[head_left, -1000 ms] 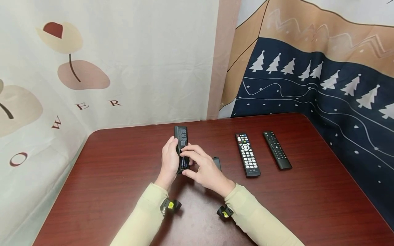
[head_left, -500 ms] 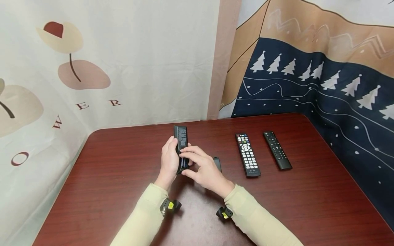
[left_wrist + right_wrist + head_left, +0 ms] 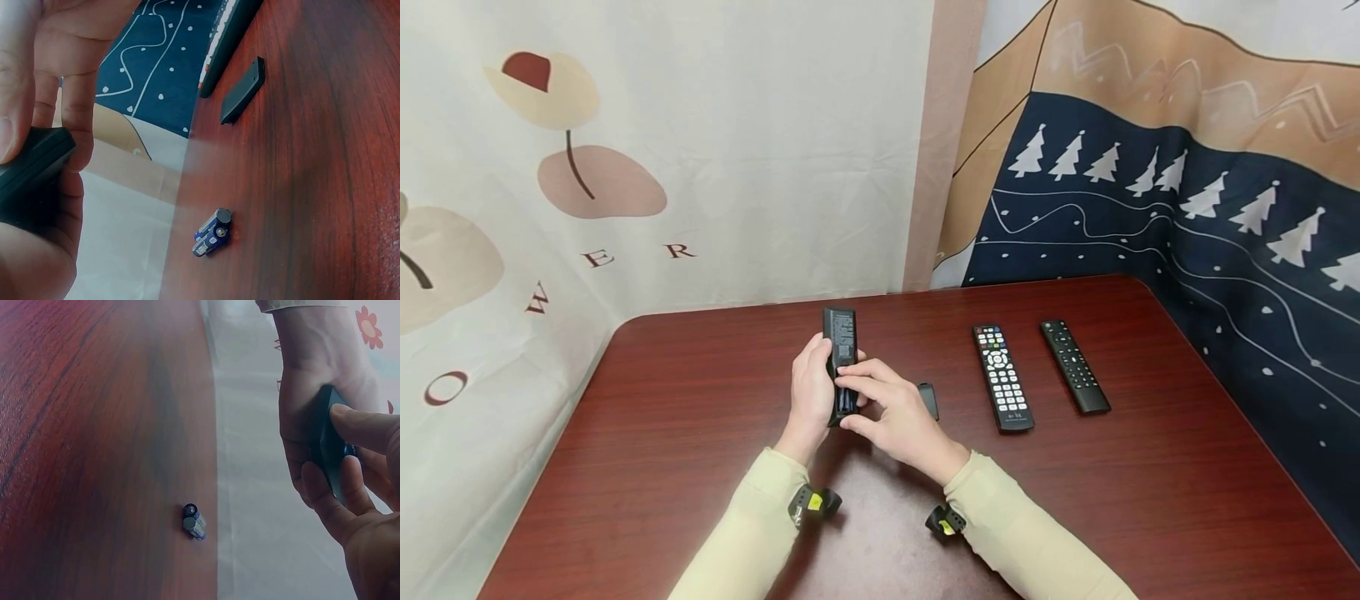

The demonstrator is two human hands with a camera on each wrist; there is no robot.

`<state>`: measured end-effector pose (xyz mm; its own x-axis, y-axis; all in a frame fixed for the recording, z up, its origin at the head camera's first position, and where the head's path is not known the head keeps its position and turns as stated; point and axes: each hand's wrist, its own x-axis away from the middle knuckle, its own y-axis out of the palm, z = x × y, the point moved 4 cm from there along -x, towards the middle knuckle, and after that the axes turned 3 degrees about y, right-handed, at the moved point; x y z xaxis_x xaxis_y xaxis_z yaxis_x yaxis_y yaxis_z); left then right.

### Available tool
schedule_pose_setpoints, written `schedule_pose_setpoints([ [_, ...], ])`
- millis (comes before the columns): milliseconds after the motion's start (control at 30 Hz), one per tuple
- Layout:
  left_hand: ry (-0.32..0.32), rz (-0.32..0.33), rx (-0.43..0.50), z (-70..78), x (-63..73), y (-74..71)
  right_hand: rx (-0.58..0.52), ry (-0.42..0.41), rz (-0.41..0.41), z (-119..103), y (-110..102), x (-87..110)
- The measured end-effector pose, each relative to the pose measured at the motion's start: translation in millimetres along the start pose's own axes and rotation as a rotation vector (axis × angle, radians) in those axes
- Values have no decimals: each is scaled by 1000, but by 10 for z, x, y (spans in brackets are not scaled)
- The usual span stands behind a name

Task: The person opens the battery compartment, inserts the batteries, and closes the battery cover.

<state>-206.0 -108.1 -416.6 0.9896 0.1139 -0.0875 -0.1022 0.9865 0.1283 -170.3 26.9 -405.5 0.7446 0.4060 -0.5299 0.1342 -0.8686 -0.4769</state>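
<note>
L hand (image 3: 812,390) gripping blk remote (image 3: 841,335), R hand (image 3: 898,410) touching its back, white-btn remote (image 3: 1003,380) + slim remote (image 3: 1076,367) on tbl (image 3: 700,400)

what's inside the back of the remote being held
The head view shows the open battery slot in the remote; something dark and bluish is inside, possibly a battery. The right grip covers part of the slot, so the rest of its contents can't be seen.

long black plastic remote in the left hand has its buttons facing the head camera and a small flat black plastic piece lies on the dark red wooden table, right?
Not quite: in the head view, the long black plastic remote in the left hand shows its printed back and open compartment, not buttons; the small flat black plastic piece does lie on the table.
</note>
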Motion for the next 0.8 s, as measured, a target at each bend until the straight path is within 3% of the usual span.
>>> schedule_pose_setpoints([
  [200,-3,-8,30,-3,-5,5,-6,2,0,-1,14,9],
  [433,13,5,-6,6,-8,-10,-19,8,-14,0,32,19],
  [800,-27,-1,9,-7,-1,-22,4,-13,-8,-9,46,27],
])
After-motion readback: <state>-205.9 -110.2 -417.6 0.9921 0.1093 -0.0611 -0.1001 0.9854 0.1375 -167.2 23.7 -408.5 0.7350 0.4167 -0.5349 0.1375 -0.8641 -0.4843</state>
